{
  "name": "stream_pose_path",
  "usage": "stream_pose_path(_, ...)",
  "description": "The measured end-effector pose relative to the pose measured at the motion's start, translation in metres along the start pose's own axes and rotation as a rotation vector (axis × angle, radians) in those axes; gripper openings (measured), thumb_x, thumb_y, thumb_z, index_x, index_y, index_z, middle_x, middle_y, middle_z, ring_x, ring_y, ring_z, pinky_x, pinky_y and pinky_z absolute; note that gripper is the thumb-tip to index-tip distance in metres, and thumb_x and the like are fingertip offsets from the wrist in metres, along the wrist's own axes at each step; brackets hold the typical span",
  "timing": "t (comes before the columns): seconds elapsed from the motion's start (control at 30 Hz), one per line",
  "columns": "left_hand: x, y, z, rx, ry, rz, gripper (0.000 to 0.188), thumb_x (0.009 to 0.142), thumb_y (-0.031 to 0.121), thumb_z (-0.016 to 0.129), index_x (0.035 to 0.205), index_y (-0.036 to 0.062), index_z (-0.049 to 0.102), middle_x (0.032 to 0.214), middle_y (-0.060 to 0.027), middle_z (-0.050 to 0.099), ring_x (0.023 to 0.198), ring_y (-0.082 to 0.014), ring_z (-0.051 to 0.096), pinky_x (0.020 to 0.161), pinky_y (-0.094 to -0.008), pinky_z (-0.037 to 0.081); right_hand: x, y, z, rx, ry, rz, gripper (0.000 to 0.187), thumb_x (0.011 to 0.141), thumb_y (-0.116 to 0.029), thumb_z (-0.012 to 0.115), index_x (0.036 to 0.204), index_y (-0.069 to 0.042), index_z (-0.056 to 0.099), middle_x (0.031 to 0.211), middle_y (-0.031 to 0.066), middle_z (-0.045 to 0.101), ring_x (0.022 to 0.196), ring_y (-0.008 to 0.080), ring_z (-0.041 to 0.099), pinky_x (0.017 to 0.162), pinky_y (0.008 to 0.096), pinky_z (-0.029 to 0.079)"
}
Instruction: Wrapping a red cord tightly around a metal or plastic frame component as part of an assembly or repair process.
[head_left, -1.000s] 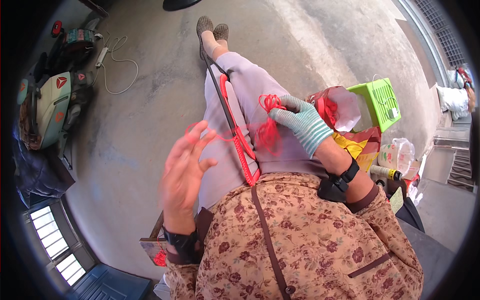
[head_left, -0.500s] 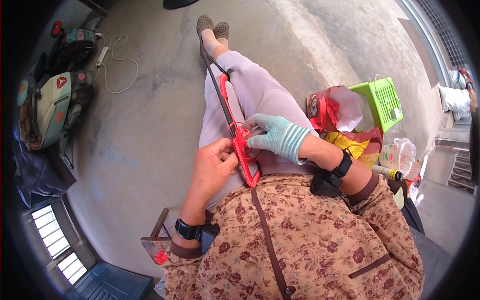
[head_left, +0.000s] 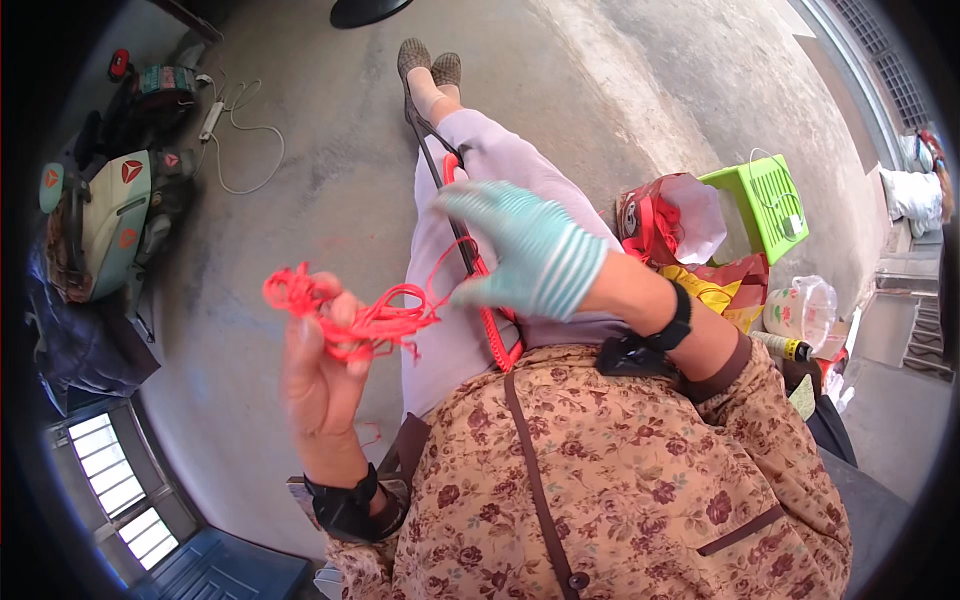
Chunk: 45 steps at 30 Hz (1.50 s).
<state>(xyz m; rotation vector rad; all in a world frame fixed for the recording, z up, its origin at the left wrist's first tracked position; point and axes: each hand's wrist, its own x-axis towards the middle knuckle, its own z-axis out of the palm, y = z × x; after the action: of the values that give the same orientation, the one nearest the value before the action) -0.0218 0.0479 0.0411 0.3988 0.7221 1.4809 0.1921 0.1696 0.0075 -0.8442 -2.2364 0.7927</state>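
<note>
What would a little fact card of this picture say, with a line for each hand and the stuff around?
Left hand: bare, holding red cord
Right hand: open, in a striped glove
On the legs: red braid
Far left: scooter
Right side: green basket, red bag

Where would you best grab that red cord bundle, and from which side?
I'd pinch the red cord bundle across several strands at its right end, probably coming from the right: they jut out free there, while the left hand grips it further left.
</note>
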Motion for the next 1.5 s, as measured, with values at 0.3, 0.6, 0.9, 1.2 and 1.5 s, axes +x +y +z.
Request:
stream_pose_path(0.3,0.004,0.012,-0.001,0.496,0.247,0.180,0.036,0.096,0.027,0.049,0.118,-0.0010,0.051,0.096,-0.0122,0.061,0.068,-0.0134,0.058,0.051,-0.0210,0.046,-0.002,0.004,-0.038,1.292,-0.168,0.649,0.021,0.085,-0.017,0.063,0.097,-0.001,0.057,0.079,0.0032,0.059,0.067,0.0136,0.059,0.070,0.0280,0.050)
stream_pose_path(0.6,0.030,-0.088,0.015,1.227,0.068,0.032,0.037,0.076,0.010,0.071,0.107,-0.0010,0.055,0.077,-0.0021,0.058,0.063,-0.0068,0.052,0.059,-0.0207,0.044,-0.039,-0.024,-0.052,1.148,-0.172,0.735,0.019,0.080,-0.008,0.064,0.098,-0.004,0.059,0.072,-0.0045,0.052,0.062,0.0036,0.049,0.056,0.0173,0.042)
stream_pose_path(0.9,0.020,-0.050,-0.014,0.337,0.246,0.024,0.028,0.081,-0.002,0.063,0.107,-0.0017,0.053,0.093,-0.0085,0.063,0.078,-0.0129,0.062,0.069,-0.0261,0.052,-0.033,0.011,-0.058,1.038,0.078,0.575,0.006,0.080,-0.001,0.058,0.085,-0.004,0.061,0.086,0.0041,0.058,0.068,0.0128,0.056,0.062,0.0247,0.047)
stream_pose_path(1.2,0.014,-0.042,-0.009,1.632,-0.007,0.698,0.018,0.075,-0.009,0.061,0.089,0.0019,0.062,0.094,-0.0088,0.063,0.081,-0.0175,0.061,0.070,-0.0288,0.051,-0.033,0.018,-0.002,0.017,-0.478,0.243,0.019,0.077,-0.015,0.066,0.093,-0.006,0.064,0.085,0.0124,0.060,0.077,0.0294,0.061,0.070,0.0356,0.049)
stream_pose_path(1.5,0.033,-0.090,-0.013,1.658,-0.259,0.491,0.017,0.069,-0.008,0.062,0.082,0.0019,0.060,0.083,-0.0102,0.060,0.073,-0.0228,0.060,0.066,-0.0303,0.049,-0.037,0.007,-0.002,-0.217,-0.562,0.205,0.036,0.070,-0.024,0.072,0.093,-0.003,0.055,0.087,0.0164,0.059,0.084,0.0355,0.061,0.072,0.0425,0.049)
